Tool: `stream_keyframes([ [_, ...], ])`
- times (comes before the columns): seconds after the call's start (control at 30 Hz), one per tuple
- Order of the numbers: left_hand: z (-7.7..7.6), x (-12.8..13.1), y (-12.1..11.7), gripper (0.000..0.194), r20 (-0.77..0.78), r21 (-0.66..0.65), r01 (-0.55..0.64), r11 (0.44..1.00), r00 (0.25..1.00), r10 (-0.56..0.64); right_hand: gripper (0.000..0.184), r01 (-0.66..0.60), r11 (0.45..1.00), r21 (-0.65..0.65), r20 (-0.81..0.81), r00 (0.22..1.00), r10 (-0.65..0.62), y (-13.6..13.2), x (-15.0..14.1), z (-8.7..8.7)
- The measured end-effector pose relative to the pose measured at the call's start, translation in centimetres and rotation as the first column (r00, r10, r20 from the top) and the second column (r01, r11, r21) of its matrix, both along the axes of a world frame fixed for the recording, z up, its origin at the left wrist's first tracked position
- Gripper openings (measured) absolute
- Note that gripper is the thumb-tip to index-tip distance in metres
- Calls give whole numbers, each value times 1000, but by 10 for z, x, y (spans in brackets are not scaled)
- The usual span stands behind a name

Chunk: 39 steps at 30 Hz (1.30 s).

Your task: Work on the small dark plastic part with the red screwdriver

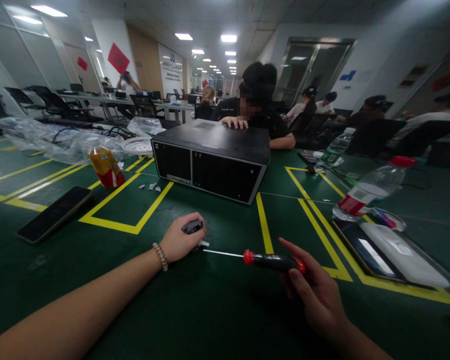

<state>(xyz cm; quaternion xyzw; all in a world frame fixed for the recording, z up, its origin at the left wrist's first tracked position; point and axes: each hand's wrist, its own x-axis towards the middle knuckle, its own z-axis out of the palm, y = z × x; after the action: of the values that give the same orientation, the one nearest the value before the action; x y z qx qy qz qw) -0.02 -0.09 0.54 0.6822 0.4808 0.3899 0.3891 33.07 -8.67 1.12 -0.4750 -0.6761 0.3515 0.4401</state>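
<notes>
My left hand (183,237), with a beaded bracelet at the wrist, is closed around a small dark grey part (193,227); its kind I cannot make out. A small white piece sticks out below my thumb. In my right hand (317,287) is a screwdriver (272,260) with a black and red handle, held at the handle's end between thumb and fingers, the index finger raised. Its thin shaft points left, and the tip is close to the small part. Whether they touch I cannot tell.
A black computer case (210,162) stands ahead, another person's hand (234,122) on top. A phone (54,214) and a drink bottle (105,165) are left. At right are water bottles (373,190) and flat devices (405,252). Yellow tape (265,225) marks the green table.
</notes>
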Motion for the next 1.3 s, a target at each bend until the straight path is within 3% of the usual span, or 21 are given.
stream_keyframes([
  [0.23,-2,0,1,7,-7,1,-1,1000,1000,1,37,118,988,-99,-132,983,-130,-4,-13,3],
  [0.33,0,0,1,5,-14,1,-10,1000,1000,10,34,134,991,-28,-78,988,-135,-2,-13,1],
  [0.5,1,0,1,5,-12,12,-12,1000,1000,12,29,112,974,199,154,978,-144,4,0,-5],
  [0.57,1,0,0,6,-7,0,-8,1000,1000,8,29,119,968,222,217,962,-168,4,3,-6],
  [0.8,-1,0,0,6,-11,2,-3,1000,1000,3,39,34,992,118,124,991,-48,0,2,-3],
  [0.97,-3,-1,1,7,-5,6,-2,1000,1000,2,42,41,998,54,109,993,-47,0,4,0],
  [1.2,0,0,-1,6,-4,6,-2,1000,1000,2,28,9,1000,30,80,997,-11,2,1,5],
  [1.3,0,0,-1,6,-3,-2,-4,1000,1000,4,31,10,999,53,104,994,-15,3,0,5],
])
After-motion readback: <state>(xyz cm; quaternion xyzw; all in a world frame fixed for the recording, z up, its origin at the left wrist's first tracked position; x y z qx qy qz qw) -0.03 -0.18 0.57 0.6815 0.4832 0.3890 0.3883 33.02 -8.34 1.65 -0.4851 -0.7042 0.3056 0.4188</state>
